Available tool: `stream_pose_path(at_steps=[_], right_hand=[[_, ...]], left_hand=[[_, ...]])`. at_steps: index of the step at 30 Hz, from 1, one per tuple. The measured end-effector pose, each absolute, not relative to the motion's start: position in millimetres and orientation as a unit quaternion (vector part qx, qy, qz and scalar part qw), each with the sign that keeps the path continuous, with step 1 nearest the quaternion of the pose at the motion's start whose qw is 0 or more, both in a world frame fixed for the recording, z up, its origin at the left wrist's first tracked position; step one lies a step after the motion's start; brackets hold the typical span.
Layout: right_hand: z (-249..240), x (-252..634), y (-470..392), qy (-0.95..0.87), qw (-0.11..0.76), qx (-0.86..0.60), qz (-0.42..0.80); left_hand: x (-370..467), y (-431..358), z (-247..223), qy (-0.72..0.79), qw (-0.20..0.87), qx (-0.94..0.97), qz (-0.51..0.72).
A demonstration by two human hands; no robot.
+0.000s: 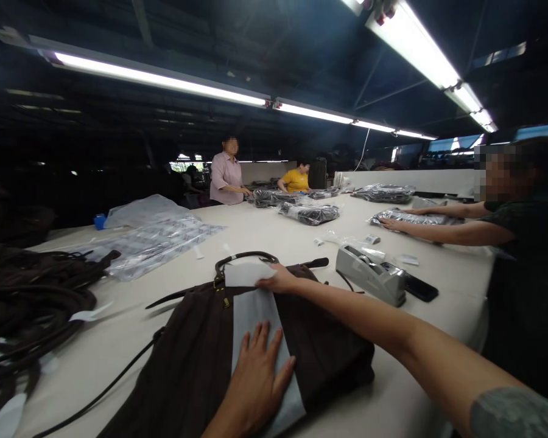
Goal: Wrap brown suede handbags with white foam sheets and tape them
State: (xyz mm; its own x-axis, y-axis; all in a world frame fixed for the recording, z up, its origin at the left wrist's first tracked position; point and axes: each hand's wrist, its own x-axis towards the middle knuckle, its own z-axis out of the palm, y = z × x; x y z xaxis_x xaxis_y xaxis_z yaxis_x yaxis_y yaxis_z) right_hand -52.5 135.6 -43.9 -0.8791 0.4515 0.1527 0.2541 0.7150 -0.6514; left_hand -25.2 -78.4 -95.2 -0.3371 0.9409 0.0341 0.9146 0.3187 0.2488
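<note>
A dark brown handbag (187, 359) lies on the table in front of me. Down its middle runs a pale grey sheet strip (251, 304). My left hand (258, 368) rests flat on that strip with fingers spread. Farther up, my right hand (277, 278) pinches the right end of a white paper piece (240, 275) lying across the top of the bag near its handle (246, 254). Several small gold-coloured metal parts show beside the strip. A long dark strap (114, 386) trails from the bag toward the lower left.
A tape dispenser (369, 274) and a black phone (420, 286) stand to the right. Dark bags (36, 298) pile up on the left, beside plastic bags (150, 237). Across the table are wrapped bundles (308, 213); a co-worker's hands (395, 224) press another at right.
</note>
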Motion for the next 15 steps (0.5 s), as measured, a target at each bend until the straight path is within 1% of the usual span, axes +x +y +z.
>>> stream_pose_path(at_steps=[4,7,8,12,15], right_hand=[[-54,-22,109,-0.964,0.101,-0.135,0.204],[-56,-20,92,-0.98,0.088,-0.118,0.138],[-57,-20,87,-0.982,0.087,-0.117,0.123],[-71,-11,78,-0.982,0.12,-0.111,0.099],[-88,-1,81,-0.974,0.166,-0.113,0.108]], left_hand=[[-25,-80,-98,0.806,0.042,0.578,0.124],[-24,-81,-97,0.804,0.04,0.576,0.139],[-25,-81,-96,0.801,0.043,0.575,0.16],[-27,-81,-93,0.775,0.086,0.554,0.29],[-34,-83,-93,0.787,0.11,0.504,0.338]])
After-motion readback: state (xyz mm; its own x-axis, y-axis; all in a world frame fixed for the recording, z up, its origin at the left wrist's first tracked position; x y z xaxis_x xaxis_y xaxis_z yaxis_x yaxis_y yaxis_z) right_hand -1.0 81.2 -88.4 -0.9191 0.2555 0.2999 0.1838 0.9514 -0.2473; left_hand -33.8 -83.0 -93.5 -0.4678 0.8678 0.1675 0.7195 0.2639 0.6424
